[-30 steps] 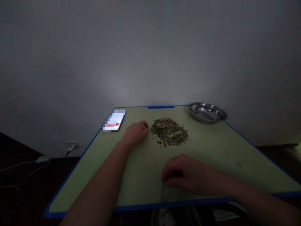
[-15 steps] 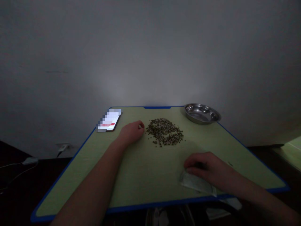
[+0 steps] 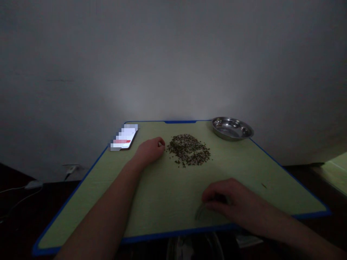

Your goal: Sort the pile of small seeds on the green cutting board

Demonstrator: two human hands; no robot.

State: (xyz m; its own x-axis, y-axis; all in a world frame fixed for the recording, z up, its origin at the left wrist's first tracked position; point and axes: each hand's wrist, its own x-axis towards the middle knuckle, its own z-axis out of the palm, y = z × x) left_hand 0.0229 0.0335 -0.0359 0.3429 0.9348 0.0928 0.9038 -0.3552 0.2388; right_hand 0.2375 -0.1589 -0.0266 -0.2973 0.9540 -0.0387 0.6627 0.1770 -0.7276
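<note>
Small dark seeds [image 3: 188, 148] lie in a loose, spread-out pile in the middle of the table [image 3: 162, 202]. Just left of the pile rests my left hand [image 3: 150, 150], fingers curled closed; whether anything is inside them is hidden. My right hand [image 3: 227, 198] is nearer the front edge, thumb and fingers pinched together. From its fingertips a faint, see-through plastic bag [image 3: 200, 212] shows on the left side, blurred and mostly covered by the hand.
A shiny metal bowl [image 3: 231, 129] stands at the back right corner. On the back left lies a phone [image 3: 126, 139] with a lit screen. A thin dark scrap [image 3: 264, 185] lies right of my right hand. The wall [image 3: 173, 65] rises behind the table.
My right hand has shifted left and slightly down. The plastic bag, flat and spread under it before, is now barely visible left of the fingertips. My left hand keeps its place beside the seeds.
</note>
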